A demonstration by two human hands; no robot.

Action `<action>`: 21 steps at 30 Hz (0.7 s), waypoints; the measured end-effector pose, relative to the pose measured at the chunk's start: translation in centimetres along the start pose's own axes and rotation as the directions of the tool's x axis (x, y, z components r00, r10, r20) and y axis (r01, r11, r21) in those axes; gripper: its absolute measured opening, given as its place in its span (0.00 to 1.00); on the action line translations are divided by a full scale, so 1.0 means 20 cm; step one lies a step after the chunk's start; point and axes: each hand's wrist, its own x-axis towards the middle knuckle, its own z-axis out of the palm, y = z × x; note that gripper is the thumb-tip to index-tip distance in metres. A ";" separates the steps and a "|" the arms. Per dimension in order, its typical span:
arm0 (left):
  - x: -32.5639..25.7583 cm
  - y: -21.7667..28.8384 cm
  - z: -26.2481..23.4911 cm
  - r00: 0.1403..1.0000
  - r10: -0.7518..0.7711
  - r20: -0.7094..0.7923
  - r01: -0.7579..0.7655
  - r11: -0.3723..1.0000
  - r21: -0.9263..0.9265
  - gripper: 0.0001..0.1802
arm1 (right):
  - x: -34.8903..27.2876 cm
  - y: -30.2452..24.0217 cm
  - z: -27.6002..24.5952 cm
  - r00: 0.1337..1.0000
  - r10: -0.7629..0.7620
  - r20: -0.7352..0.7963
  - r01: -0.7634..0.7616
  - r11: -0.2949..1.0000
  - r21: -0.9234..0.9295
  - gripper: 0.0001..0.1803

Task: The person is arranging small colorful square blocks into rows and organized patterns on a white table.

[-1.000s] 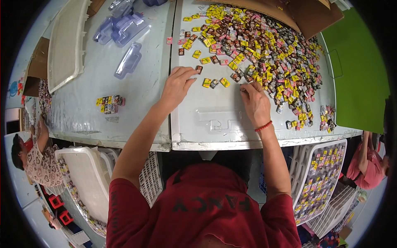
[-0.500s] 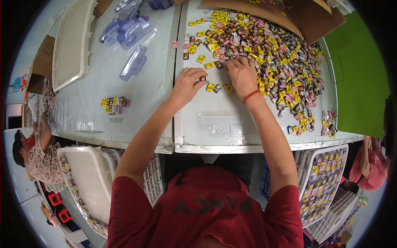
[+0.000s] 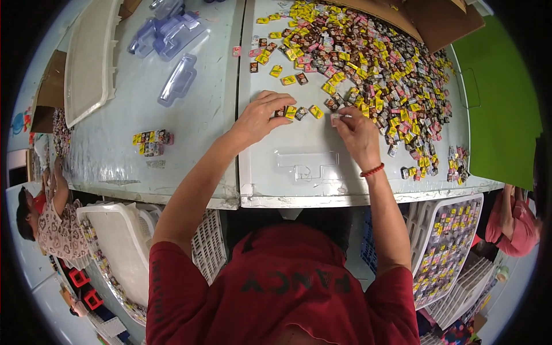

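Fingers of the left hand [image 3: 256,119] close narrowly around a brown box [image 3: 280,112], its neighbor, a yellow box [image 3: 291,112], set against it on the counter [image 3: 310,141], while the right hand [image 3: 361,136] pinches a pink box [image 3: 334,119] between thumb and fingers at the edge of a sprawling pile [image 3: 379,75]. Between the two hands lie a grey box [image 3: 300,114], just beside the yellow one, and a second yellow box [image 3: 315,111], a little apart. The step in hand looks to be lining up small boxes in a row; the next move seems to call for setting the pink one square against the others without nudging them askew. Nearer the body lies a clear tray [image 3: 307,165]; to the left sit a neat block [image 3: 152,142] of boxes and several blue trays [image 3: 179,80]. A carton [image 3: 445,24] stands behind the pile, and a worker [image 3: 54,221] bends at far left.
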 end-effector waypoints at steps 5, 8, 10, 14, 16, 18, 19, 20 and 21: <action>0.04 0.03 0.04 0.995 -0.044 0.090 0.047 0.998 -0.031 0.23 | 0.00 0.04 0.12 0.992 -0.047 -0.116 0.048 0.999 0.004 0.12; 0.04 0.03 0.06 0.998 -0.005 0.069 0.004 1.000 0.006 0.24 | 0.00 0.03 0.13 0.942 -0.256 -0.218 0.203 0.950 -0.236 0.12; 0.05 0.02 0.07 0.997 0.077 0.016 -0.077 0.996 0.051 0.24 | 0.00 0.00 0.11 0.940 -0.250 -0.233 0.216 0.963 -0.162 0.12; 0.15 0.06 0.14 0.982 0.176 0.070 -0.179 0.982 0.053 0.26 | 0.03 0.00 0.12 0.897 -0.360 -0.259 0.301 0.923 -0.239 0.11; 0.18 0.06 0.17 0.979 0.172 0.108 -0.174 0.985 0.013 0.28 | 0.02 0.00 0.13 0.921 -0.308 -0.237 0.260 0.942 -0.214 0.10; 0.16 0.09 0.20 0.982 0.094 0.162 -0.096 0.995 0.008 0.26 | 0.00 0.00 0.11 0.937 -0.278 -0.213 0.243 0.954 -0.178 0.10; 0.15 0.08 0.21 0.982 0.095 0.162 -0.098 0.995 0.010 0.26 | -0.01 0.00 0.11 0.951 -0.248 -0.185 0.224 0.964 -0.141 0.10; 0.14 0.08 0.21 0.983 0.115 0.145 -0.114 0.993 -0.016 0.24 | -0.02 0.00 0.11 0.950 -0.250 -0.187 0.226 0.964 -0.141 0.10; 0.14 0.08 0.21 0.983 0.134 0.128 -0.130 0.991 -0.042 0.23 | -0.02 0.00 0.11 0.945 -0.264 -0.192 0.240 0.961 -0.140 0.10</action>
